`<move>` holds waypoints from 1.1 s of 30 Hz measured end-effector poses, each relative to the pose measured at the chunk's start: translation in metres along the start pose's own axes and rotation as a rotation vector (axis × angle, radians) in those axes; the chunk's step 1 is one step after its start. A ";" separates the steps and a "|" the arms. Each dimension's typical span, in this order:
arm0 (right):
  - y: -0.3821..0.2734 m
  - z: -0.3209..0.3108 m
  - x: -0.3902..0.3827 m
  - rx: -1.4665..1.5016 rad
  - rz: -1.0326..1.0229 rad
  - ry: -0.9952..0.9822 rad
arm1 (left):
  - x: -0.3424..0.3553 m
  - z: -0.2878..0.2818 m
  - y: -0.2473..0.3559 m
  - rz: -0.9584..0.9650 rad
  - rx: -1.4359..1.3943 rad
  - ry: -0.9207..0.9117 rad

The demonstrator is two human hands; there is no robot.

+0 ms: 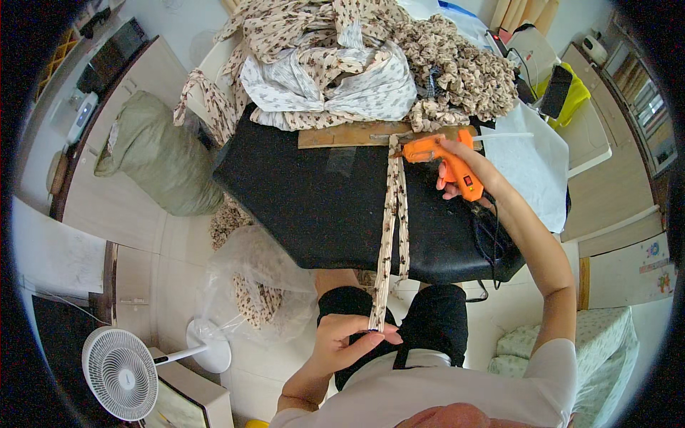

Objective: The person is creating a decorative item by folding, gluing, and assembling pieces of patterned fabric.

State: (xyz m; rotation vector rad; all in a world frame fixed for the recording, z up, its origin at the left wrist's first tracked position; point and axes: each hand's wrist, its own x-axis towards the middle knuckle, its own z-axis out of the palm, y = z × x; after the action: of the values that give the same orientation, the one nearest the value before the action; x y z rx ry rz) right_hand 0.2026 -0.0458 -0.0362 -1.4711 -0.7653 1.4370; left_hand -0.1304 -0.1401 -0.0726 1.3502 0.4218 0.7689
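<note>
My left hand is closed near my lap, pinching the near end of a long cream fabric strip with dark brown print. The strip runs taut away from me over the black-covered table, and a second length hangs beside it. Its far end lies at a flat wooden board. My right hand is wrapped round the handle of an orange hot glue gun. The gun's nozzle points left, beside the strip's far end, close to the board; whether they touch I cannot tell.
Printed fabric and a heap of ruffled strips cover the table's far side. White sheet lies at right; a dark cord hangs below the gun. Left are a stuffed sack, clear plastic bag and white fan.
</note>
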 end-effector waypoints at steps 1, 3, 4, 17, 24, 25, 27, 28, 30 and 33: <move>0.000 0.001 -0.001 0.006 0.011 -0.005 | -0.001 0.000 -0.001 0.001 -0.006 0.005; 0.001 0.001 -0.002 0.013 0.023 -0.009 | -0.001 0.001 -0.001 0.003 -0.013 0.009; 0.003 -0.001 -0.002 0.014 0.024 -0.008 | -0.002 0.000 -0.001 -0.015 -0.001 0.006; 0.010 -0.002 -0.016 0.019 0.028 -0.078 | -0.001 0.002 -0.001 -0.024 -0.018 -0.004; 0.006 0.016 -0.034 0.074 0.022 0.015 | -0.002 0.003 -0.001 -0.035 -0.040 0.000; 0.005 0.019 -0.037 0.070 0.026 0.019 | -0.002 0.003 -0.001 -0.024 -0.042 0.000; 0.006 0.020 -0.040 0.065 0.030 0.024 | -0.001 0.004 -0.001 -0.013 -0.045 0.000; 0.008 0.020 -0.041 0.077 0.021 0.020 | -0.001 0.004 0.000 -0.019 -0.033 0.001; 0.010 0.021 -0.043 0.088 0.015 0.015 | -0.001 0.005 0.001 -0.026 -0.021 0.004; 0.013 0.020 -0.046 0.098 0.021 -0.004 | -0.002 0.005 -0.001 -0.033 -0.032 0.004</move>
State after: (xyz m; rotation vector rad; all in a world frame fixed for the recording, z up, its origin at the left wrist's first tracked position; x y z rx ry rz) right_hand 0.1748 -0.0885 -0.0274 -1.4055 -0.6742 1.4731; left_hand -0.1285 -0.1454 -0.0724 1.3093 0.4319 0.7485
